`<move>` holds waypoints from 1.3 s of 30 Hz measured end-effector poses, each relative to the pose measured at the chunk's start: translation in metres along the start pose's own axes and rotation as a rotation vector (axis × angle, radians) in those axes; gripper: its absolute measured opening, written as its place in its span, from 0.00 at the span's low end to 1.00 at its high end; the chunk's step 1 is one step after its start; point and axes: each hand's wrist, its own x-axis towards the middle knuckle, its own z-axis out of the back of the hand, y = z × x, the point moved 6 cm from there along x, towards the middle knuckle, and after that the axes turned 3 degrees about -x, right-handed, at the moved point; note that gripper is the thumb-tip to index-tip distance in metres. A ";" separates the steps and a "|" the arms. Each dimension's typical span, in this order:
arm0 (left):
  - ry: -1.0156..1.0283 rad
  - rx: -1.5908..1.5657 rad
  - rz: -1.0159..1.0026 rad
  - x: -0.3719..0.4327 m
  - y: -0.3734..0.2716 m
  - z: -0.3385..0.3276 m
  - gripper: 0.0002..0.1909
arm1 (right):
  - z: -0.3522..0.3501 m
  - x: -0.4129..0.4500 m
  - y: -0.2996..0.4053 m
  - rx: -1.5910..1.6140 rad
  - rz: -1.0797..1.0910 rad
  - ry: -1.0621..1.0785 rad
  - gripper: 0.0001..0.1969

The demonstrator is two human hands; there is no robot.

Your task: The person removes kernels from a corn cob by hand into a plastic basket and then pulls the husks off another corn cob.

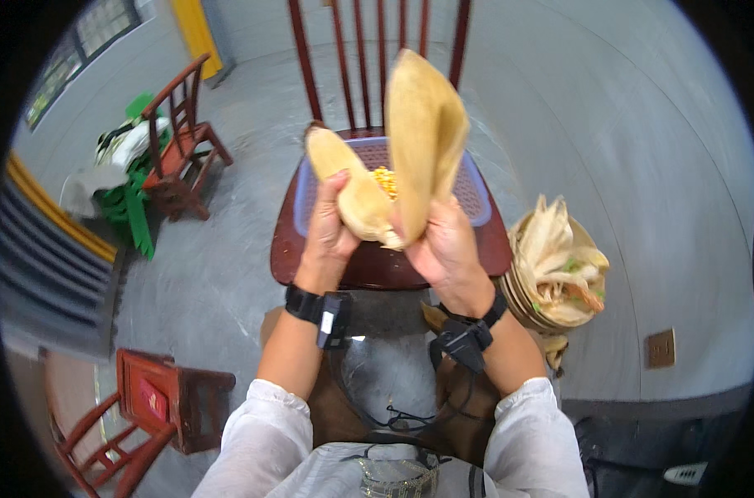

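My left hand [332, 227] grips a husk-covered ear of corn [347, 180], its dark tip pointing up and left. A broad dry leaf of husk [423, 124] stands up from my right hand [442, 239], pulled away from the ear near its stalk end. Both hands are over a purple plastic basket [473, 187] on the seat of a dark red wooden chair [389, 271]. Yellow corn kernels [384, 180] show in the basket between ear and husk; the rest of its contents is hidden.
A round bin [520, 302] heaped with stripped husks [554, 249] stands right of the chair by the wall. Small wooden chairs [181, 152] [146, 398] are on the left, one beside a green plastic stool [125, 202]. A black cable [408, 417] hangs near my legs.
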 end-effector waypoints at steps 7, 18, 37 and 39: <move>0.066 0.177 -0.044 0.003 -0.019 0.000 0.25 | -0.004 0.005 -0.001 -0.407 0.164 0.090 0.12; 0.055 0.741 -0.408 -0.005 -0.037 -0.011 0.27 | 0.008 0.012 -0.008 -1.334 0.237 0.087 0.13; 0.227 0.472 -0.176 -0.005 -0.019 -0.012 0.28 | 0.011 0.016 -0.005 -1.119 0.355 0.022 0.12; 0.189 0.574 -0.231 -0.006 -0.022 -0.014 0.27 | 0.010 0.011 0.000 -1.332 0.388 -0.006 0.11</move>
